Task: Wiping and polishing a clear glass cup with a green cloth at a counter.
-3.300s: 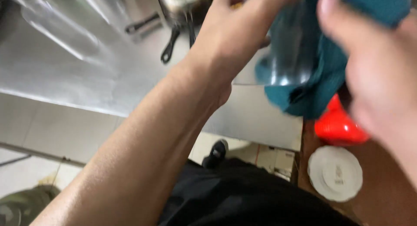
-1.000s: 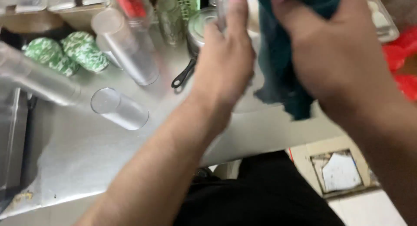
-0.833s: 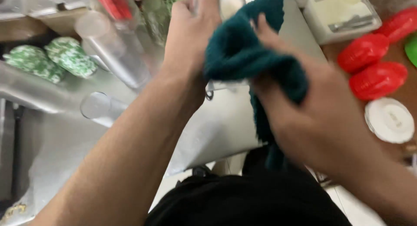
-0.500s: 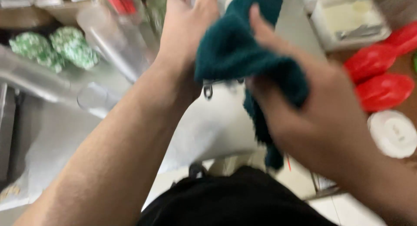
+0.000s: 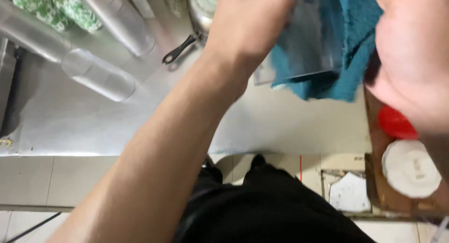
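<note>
Head view, looking down over a steel desk (image 5: pixel 70 126). Left hand (image 5: pixel 248 23) at 12 o'clock, grip closed around a clear glass (image 5: pixel 311 42); fingertips cut off by the top edge. Glass held above the desk's near edge, just right of centre, open rim tilted down toward 6 o'clock. Teal cloth (image 5: pixel 348 60) wrapped behind and under the glass, hanging below its rim. Right hand (image 5: pixel 414 56) at 2 o'clock, blurred, pressed against the cloth; how tightly the grip closes cannot be told.

Compared with half a second ago: cloth no longer bunched over the top of the glass, now spread behind it, with the glass wall exposed. Right hand shifted from centre frame to the right edge. View pulled nearer and lower, with more floor tile visible.

On the desk at 10 o'clock: two clear tumblers (image 5: pixel 98 75) lying on their sides, well apart from the hands. Green patterned bundles (image 5: pixel 56 9) at 11 o'clock. Small pot (image 5: pixel 203 9) with a black handle just left of the left wrist. At 4 o'clock: red lid (image 5: pixel 396 124) and white round lid (image 5: pixel 410 168) on a brown surface.
</note>
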